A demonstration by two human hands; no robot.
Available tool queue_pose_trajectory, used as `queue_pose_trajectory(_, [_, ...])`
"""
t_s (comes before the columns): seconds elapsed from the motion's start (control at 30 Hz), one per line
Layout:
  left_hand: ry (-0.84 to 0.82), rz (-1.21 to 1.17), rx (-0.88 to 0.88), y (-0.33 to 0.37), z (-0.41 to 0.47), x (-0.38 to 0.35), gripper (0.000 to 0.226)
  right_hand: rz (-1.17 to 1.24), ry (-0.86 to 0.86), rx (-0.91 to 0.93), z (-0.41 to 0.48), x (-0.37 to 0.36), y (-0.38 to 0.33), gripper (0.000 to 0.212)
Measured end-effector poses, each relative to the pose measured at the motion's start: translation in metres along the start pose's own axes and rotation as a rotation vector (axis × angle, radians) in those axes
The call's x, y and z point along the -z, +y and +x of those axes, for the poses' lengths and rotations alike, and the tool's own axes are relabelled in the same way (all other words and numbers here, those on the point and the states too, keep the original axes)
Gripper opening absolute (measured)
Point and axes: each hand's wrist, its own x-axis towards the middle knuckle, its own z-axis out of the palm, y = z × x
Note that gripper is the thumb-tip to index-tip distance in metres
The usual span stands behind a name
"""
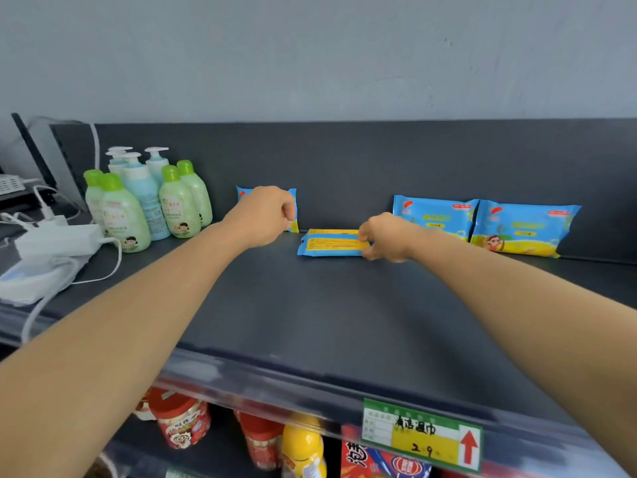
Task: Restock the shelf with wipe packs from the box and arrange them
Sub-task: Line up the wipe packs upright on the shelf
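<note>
Your right hand (382, 238) has its fingertips pinched on the near end of a wipe pack (332, 242) that lies flat on the shelf (310, 322), printed back up, yellow panel showing. The grip looks light, thumb hidden under or behind the edge, so I cannot tell how firmly it is caught. Your left hand (263, 215) is loosely curled, fingers bent down, and appears to hold nothing; it hovers just in front of an upright pack (293, 210) leaning on the back panel, covering most of it.

Judging by the look, this pack is a soft film pouch of damp sheets: light, floppy through the middle, slick on the outside. Pinching one end alone will likely let it sag and twist. Better to take it across the short width, thumb on one long edge and fingers on the other, near the middle, where the stack inside gives something to squeeze against. The crimped end seams are thin and slippery, poor for carrying but fine for nudging.

Beyond your right hand, two more packs (482, 225) stand side by side against the back panel, faces forward, touching each other. Between them and the pack at your left hand is a gap, and the flat pack lies in it. Past your left hand stand the green bottles (148, 205). No box is in view.
</note>
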Motion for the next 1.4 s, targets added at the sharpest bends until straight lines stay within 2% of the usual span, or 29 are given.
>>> queue_pose_trajectory(0.07, [0.004,-0.007,-0.026,-0.002,0.002,0.001,0.014,-0.042,0.027,-0.037,-0.001,0.000,-0.007,0.017])
queue_pose_trajectory(0.17, [0.028,-0.031,-0.067,-0.003,0.005,0.005,0.016,-0.059,0.076,-0.094,-0.002,0.007,-0.017,0.023])
queue_pose_trajectory(0.27, [0.085,-0.065,-0.102,-0.005,0.010,0.011,0.018,0.042,0.158,-0.136,0.008,0.023,-0.020,0.026])
queue_pose_trajectory(0.47, [0.087,-0.122,-0.109,-0.025,0.014,0.012,0.020,0.081,0.316,-0.301,0.035,0.032,-0.021,0.009])
queue_pose_trajectory(0.63, [0.002,-0.104,-0.066,-0.051,0.011,0.002,0.017,0.040,0.501,-0.364,0.039,0.019,-0.032,0.023])
queue_pose_trajectory(0.7, [-0.018,-0.098,-0.050,-0.058,0.012,0.000,0.016,0.035,0.504,-0.369,0.043,0.017,-0.035,0.030])
queue_pose_trajectory(0.83, [-0.030,-0.096,-0.065,-0.063,0.014,0.000,0.015,0.032,0.489,-0.326,0.051,0.008,-0.038,0.018])
queue_pose_trajectory(1.03, [-0.079,-0.109,-0.108,-0.050,0.017,-0.001,0.016,-0.106,0.468,-0.306,0.051,0.011,-0.041,0.018])
queue_pose_trajectory(1.17, [-0.080,-0.112,-0.131,-0.047,0.019,-0.001,0.015,-0.106,0.497,-0.299,0.046,0.014,-0.046,0.030])
queue_pose_trajectory(1.4, [-0.088,-0.124,-0.150,-0.046,0.021,-0.003,0.014,-0.098,0.579,-0.258,0.042,0.016,-0.049,0.025])
